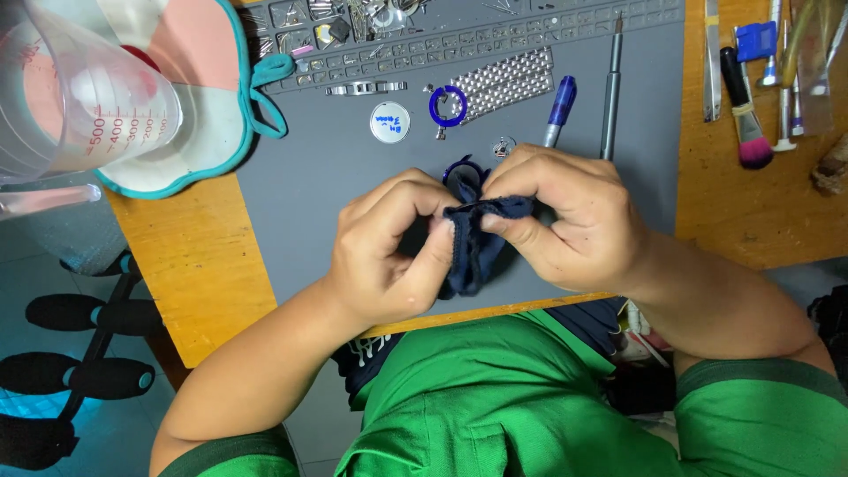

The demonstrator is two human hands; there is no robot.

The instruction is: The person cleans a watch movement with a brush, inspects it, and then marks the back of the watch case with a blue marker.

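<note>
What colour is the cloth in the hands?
Dark navy blue cloth, seen in the head view.

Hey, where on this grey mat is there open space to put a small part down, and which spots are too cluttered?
Bare grey mat lies left of the left hand, below the round white disc. Another strip runs right of the grey screwdriver to the mat's edge. The mat's compartment rows along the far edge are crowded, as is the middle around the blue ring and metal watch band.
</note>
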